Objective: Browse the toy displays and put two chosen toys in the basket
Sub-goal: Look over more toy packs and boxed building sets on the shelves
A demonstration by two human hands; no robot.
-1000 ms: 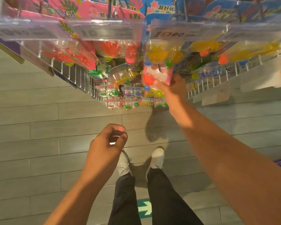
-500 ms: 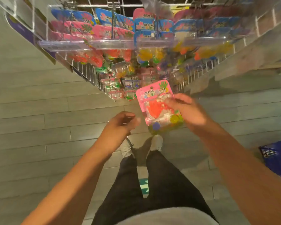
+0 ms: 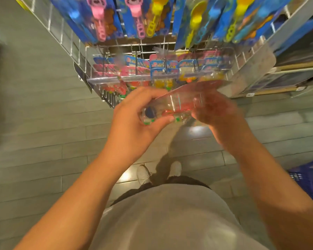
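Note:
A toy pack (image 3: pixel 177 103) in clear plastic with a pink card, a red piece and small blue and green bits is held in front of me, tilted almost flat. My left hand (image 3: pixel 134 121) grips its near left end between thumb and fingers. On the pack's right side is my right hand (image 3: pixel 219 114), blurred by motion, with its fingers under and around the plastic. A blue basket (image 3: pixel 309 181) stands on the floor at the right edge, partly cut off by the frame.
A wire display rack (image 3: pixel 152 49) faces me, with hooks of similar pink and blue toy packs (image 3: pixel 163 67) and, above them, long blue cards of bubble wands (image 3: pixel 139 18). A shelf unit (image 3: pixel 282 69) stands at the right. Grey floor planks (image 3: pixel 43 123) spread around my feet.
My right hand pulled the pack off the hook and brought it toward me. My left hand rose and took hold of its left end. The view tilted upward.

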